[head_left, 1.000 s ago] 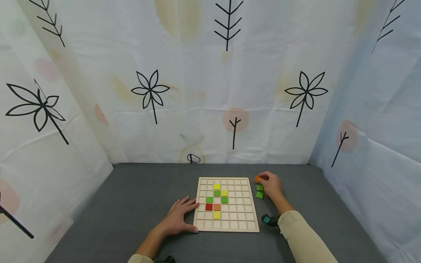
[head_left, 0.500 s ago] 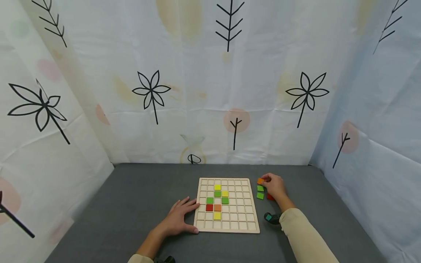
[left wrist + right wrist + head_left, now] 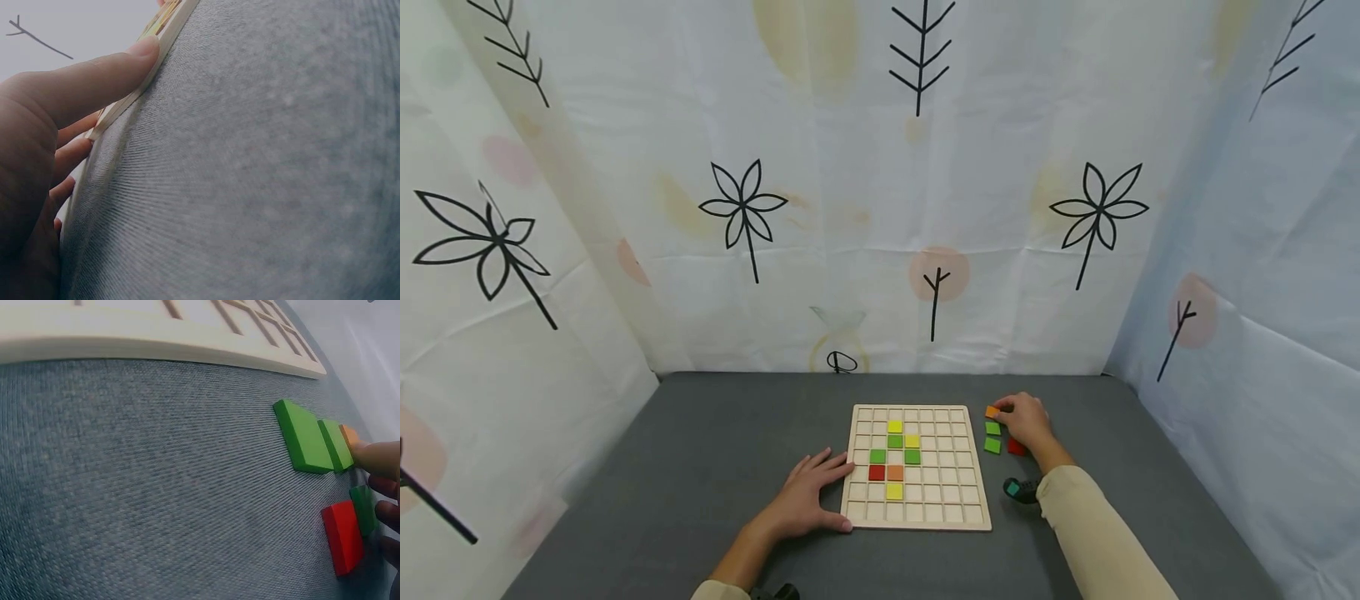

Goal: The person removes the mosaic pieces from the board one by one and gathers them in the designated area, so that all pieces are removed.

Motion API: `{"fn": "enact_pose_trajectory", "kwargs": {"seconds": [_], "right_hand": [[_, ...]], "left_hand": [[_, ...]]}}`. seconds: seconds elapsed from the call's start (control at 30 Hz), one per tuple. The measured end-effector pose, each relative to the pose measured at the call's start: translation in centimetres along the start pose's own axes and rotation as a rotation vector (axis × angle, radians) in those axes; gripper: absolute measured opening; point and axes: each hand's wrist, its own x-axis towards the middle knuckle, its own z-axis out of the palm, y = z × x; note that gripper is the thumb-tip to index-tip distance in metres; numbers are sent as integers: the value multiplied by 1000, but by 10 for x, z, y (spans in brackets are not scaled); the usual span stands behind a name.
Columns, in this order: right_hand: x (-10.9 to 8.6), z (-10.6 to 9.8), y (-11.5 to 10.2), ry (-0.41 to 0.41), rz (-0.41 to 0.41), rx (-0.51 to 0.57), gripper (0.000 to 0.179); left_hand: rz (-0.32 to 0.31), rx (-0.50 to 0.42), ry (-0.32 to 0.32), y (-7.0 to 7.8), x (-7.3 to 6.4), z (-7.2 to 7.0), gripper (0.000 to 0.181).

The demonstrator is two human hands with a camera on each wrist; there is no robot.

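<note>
A wooden grid board [image 3: 951, 475] lies on the table, several yellow, green, red and orange square tiles set in its cells. My left hand [image 3: 808, 493] rests at its near left corner, fingers spread along the left side. The thumb [image 3: 134, 61] touches the board's edge in the left wrist view. Beyond the board's right side, my right hand [image 3: 1028, 422] pinches an orange tile [image 3: 992, 412] at the far end of a short row. Two green tiles [image 3: 992, 446] continue that row nearer to me. Curled fingers partly hide the orange tile in the right wrist view.
A red tile [image 3: 1017, 447] lies right of the green ones, under my right wrist. Beside it, a darker green tile [image 3: 364, 510] shows in the right wrist view. Grey cloth [image 3: 700, 450] covers the table. Printed fabric walls [image 3: 880, 167] enclose the back and sides.
The orange tile has shifted slightly right, away from the board, into line with the green tiles. My right hand moved right with it, and more of the red tile shows. My left hand stays put.
</note>
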Motion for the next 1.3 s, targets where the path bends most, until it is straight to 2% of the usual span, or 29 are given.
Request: {"fn": "enact_pose_trajectory", "kwargs": {"seconds": [0.23, 0.5, 0.67, 0.97, 1.3], "right_hand": [[4, -3, -4, -20, 4, -15, 28], [7, -2, -17, 51, -14, -19, 29], [4, 2, -29, 65, -32, 65, 29], [-7, 15, -48, 68, -138, 190, 26], [-16, 29, -62, 29, -162, 276, 23]], "left_hand": [[-14, 1, -9, 0, -1, -1, 92], [-20, 5, -13, 0, -1, 0, 92], [-16, 7, -9, -1, -1, 0, 92], [-13, 10, -4, -1, 0, 0, 92], [-15, 0, -9, 0, 0, -1, 92]]}}
